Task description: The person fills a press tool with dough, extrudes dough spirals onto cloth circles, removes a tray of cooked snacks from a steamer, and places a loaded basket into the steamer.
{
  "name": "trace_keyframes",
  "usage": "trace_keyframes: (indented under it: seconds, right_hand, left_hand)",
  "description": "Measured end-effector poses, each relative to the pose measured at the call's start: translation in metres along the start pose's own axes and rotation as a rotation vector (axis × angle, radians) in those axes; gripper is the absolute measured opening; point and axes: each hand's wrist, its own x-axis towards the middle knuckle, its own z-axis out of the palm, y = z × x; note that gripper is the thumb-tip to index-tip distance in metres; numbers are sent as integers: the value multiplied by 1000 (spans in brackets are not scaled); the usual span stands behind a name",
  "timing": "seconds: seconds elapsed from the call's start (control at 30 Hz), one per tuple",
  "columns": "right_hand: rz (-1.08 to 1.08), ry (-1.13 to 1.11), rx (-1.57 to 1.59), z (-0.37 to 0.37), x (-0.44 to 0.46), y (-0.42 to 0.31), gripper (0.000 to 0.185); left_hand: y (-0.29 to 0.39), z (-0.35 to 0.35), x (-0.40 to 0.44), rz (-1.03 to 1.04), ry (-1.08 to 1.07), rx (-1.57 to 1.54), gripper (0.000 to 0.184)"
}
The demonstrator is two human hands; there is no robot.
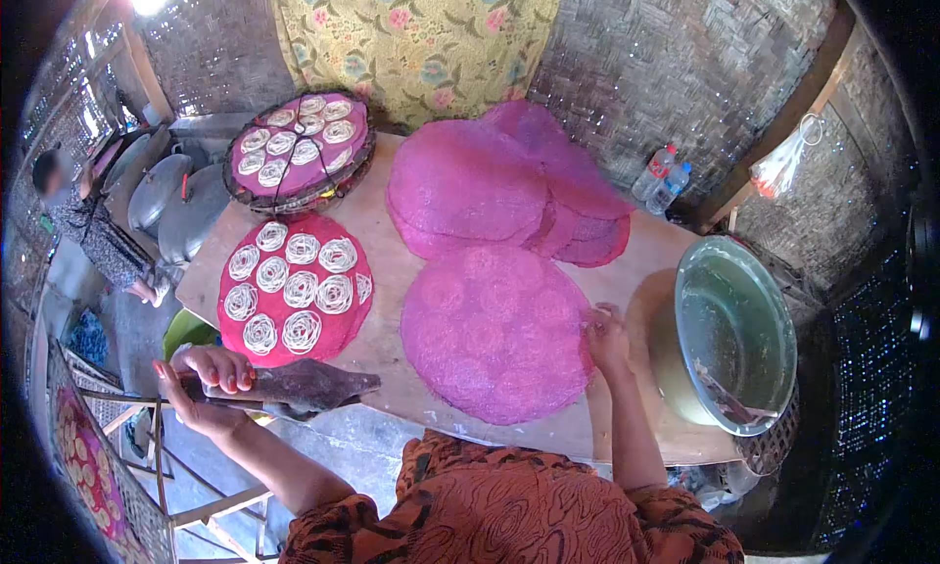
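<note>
My left hand [211, 383] is wrapped around the rear end of a dark, cone-shaped piping bag [313, 383]. The bag's narrow tip points right, over the table's front edge. At the right rim of a round pink mesh sheet [494, 334], my right hand [607, 339] has its fingers curled on the edge. Faint round marks show on that sheet, which lies flat on the table [382, 339]. To its left, a red-pink round sheet [279, 339] carries several white rosettes of thin strands [302, 331].
More pink mesh sheets [470, 192] lie piled behind. A tied round tray [235, 187] with rosettes stands at the back left. A large green basin [666, 358] sits at right, near two plastic bottles [671, 187]. Another person [93, 221] is at far left, by big pans [196, 221].
</note>
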Motion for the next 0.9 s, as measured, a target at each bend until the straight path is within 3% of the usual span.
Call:
trace_keyframes:
  seconds: [0.1,0.13,0.2,0.27,0.3,0.37,0.4,0.43,0.47,0.5,0.57,0.6,0.63,0.7,0.9]
  right_hand:
    - [29,82,-170,-28,2,-42,26]
    - [-61,84,-170,-38,4,-42,29]
    - [-138,94,-178,-58,6,-49,31]
    - [-71,-181,69,-78,8,-65,32]
    - [-67,-177,66,-85,8,-78,32]
    - [-306,-556,394,-88,2,-114,35]
    - [-304,-567,401,-85,-2,-131,35]
    - [-342,-730,530,-80,-7,-148,42]
    - [-367,-814,601,-79,-9,-158,46]
    - [-386,-902,672,-78,-11,-167,51]
    - [374,-1452,942,-80,-8,-177,64]
    - [522,-1386,874,-71,-7,-165,63]
    - [516,-1392,869,-71,-5,-168,63]
    - [740,-1275,861,-70,2,-174,62]
    - [780,-1282,561,-60,8,-175,65]
  left_hand:
    - [-7,-1,0,-79,-32,4,58]
    - [-9,10,1,-92,62,-4,60]
    - [-9,11,7,-122,-37,-20,61]
    - [-9,21,14,-119,-197,-100,63]
    - [-12,31,20,-122,-201,-104,63]
    - [-21,57,32,-196,-435,-360,56]
    - [-31,75,32,-284,-356,-459,55]
    - [-47,91,34,-371,-271,-554,54]
    - [-73,92,43,-461,-329,-668,51]
    - [-85,113,41,-480,-139,-638,48]
    - [-124,125,46,-533,-33,-651,48]
    - [-148,123,50,-582,-76,-745,49]
    - [-173,115,50,-630,-120,-840,50]
    - [-232,87,39,-640,-49,-819,52]
    - [-303,45,-15,-756,180,-935,46]
